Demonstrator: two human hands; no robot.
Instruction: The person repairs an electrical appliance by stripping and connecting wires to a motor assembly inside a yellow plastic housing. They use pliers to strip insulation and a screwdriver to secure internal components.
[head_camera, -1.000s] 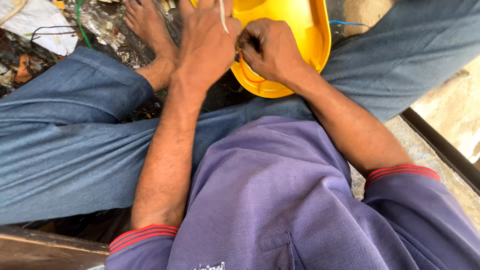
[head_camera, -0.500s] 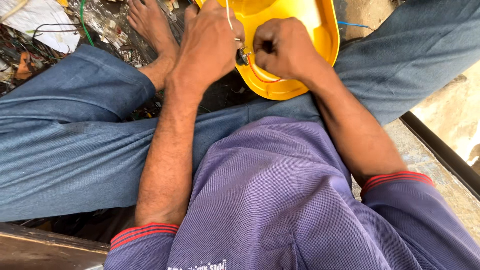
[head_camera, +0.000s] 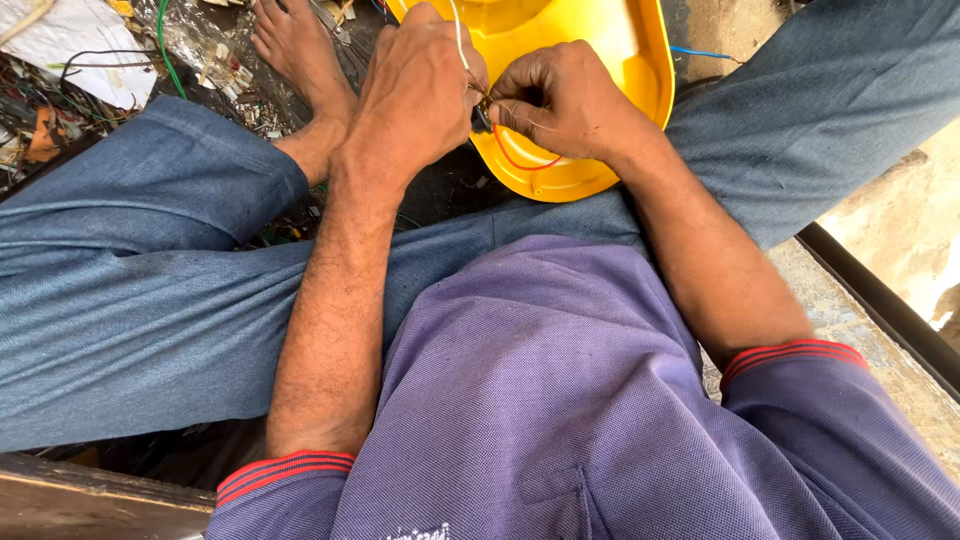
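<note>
From the head view, the left hand (head_camera: 418, 95) sits at about twelve o'clock in the frame, fingers curled closed with the knuckles up, pinching a thin white wire (head_camera: 458, 35) that runs up from between thumb and forefinger. The right hand (head_camera: 565, 100) meets it from the one o'clock side, fingertips pressed together on a small dark component (head_camera: 482, 120) held between the two hands. A thin red wire (head_camera: 520, 163) loops down from that pinch and curves back under the right palm. Both hands hover over the hollow of an upturned yellow hard hat (head_camera: 610, 50), which rests between the person's legs at twelve to one o'clock. A bare foot (head_camera: 300, 50) lies at eleven o'clock, just beside the left hand. Past it, at ten o'clock, scrap wires and litter (head_camera: 90, 80) cover the ground. Blue jeans (head_camera: 130, 280) and a purple shirt (head_camera: 540, 400) fill the lower frame.
</note>
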